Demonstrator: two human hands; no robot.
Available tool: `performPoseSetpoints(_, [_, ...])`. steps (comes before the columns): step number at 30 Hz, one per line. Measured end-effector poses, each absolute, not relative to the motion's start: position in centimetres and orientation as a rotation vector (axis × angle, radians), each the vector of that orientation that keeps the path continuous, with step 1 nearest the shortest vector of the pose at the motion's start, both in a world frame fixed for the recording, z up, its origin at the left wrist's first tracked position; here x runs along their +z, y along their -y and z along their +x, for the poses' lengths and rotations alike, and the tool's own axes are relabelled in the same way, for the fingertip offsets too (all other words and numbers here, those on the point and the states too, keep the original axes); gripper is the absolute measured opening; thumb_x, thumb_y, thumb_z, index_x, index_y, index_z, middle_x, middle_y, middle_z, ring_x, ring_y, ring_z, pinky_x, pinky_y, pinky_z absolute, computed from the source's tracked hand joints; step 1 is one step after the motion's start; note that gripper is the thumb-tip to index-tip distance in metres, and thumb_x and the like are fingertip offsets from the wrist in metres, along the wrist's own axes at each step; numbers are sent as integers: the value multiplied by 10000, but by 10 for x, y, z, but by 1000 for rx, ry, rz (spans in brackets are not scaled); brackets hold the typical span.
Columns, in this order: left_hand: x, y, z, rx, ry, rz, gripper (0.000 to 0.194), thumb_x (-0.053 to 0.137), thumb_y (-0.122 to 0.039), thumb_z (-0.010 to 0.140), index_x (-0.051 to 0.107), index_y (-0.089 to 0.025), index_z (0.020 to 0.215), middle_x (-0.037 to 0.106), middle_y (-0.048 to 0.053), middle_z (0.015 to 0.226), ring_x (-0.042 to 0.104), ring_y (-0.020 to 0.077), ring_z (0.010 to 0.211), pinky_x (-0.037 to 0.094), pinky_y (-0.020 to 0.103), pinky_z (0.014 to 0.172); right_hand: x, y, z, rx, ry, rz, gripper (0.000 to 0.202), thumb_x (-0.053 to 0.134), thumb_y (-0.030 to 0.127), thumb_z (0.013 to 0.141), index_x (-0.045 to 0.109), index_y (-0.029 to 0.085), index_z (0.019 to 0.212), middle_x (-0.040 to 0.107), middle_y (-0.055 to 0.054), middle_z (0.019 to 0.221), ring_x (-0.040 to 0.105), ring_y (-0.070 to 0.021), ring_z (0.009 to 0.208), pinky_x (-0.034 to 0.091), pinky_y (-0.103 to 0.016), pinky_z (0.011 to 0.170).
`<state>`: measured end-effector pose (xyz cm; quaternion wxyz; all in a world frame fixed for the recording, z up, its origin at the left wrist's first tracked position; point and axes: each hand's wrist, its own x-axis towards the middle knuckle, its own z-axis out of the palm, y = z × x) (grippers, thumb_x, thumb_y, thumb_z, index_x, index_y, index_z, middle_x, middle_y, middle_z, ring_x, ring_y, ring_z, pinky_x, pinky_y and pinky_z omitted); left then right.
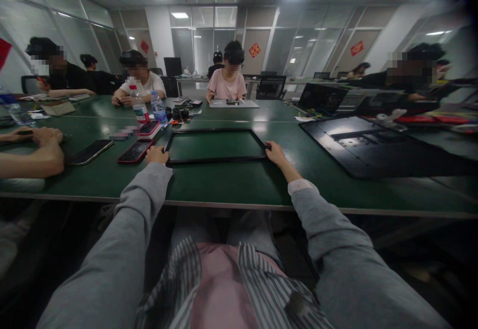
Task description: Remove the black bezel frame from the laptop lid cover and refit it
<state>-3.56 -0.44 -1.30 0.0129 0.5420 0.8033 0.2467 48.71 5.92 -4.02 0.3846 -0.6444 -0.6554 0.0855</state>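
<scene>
Black frame (pixel 216 160) located to the right of the red-edged phone (pixel 135 152), over the green table (pixel 224 184); whether it rests fully on the surface cannot be confirmed. Left hand (pixel 157 155), just beside the phone, is closed on one short side; right hand (pixel 275 153), well apart from the phone, grips the opposite side. Handling, as judged: light, fairly stiff along each bar, liable to twist across its open middle, possibly slippery. Best held by both short sides. Appearance: rectangular, narrow-barred, dark, hollow, with no break visible
</scene>
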Motion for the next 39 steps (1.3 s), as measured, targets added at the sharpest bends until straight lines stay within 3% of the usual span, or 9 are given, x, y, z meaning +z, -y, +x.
performPoseSetpoints(15, [-8, 9, -30, 689, -2546, 1692, 437, 547, -390, 907, 694, -243, 1292, 544, 180, 1412, 476, 379, 1330, 432, 524, 1070, -36, -54, 485, 223, 1687, -1673, 454, 511, 79, 827, 669, 144, 1248, 698, -136, 1283, 633, -262, 1243, 478, -451, 1114])
performPoseSetpoints(31, [-10, 4, -34, 598, -2551, 1685, 504, 533, -413, 922, 640, -237, 1382, 528, 167, 1451, 456, 364, 1357, 422, 500, 1085, -30, -48, 481, 223, 1704, -1717, 455, 505, 55, 873, 658, 104, 1299, 680, -160, 1320, 637, -252, 1245, 465, -400, 1117])
performPoseSetpoints(39, [-2, 11, -22, 812, -2509, 1637, 485, 534, -399, 932, 644, -237, 1376, 521, 162, 1471, 409, 373, 1403, 390, 541, 1113, -28, -46, 480, 210, 1731, -1739, 445, 491, 69, 901, 639, 85, 1320, 668, -168, 1340, 624, -260, 1265, 459, -397, 1118])
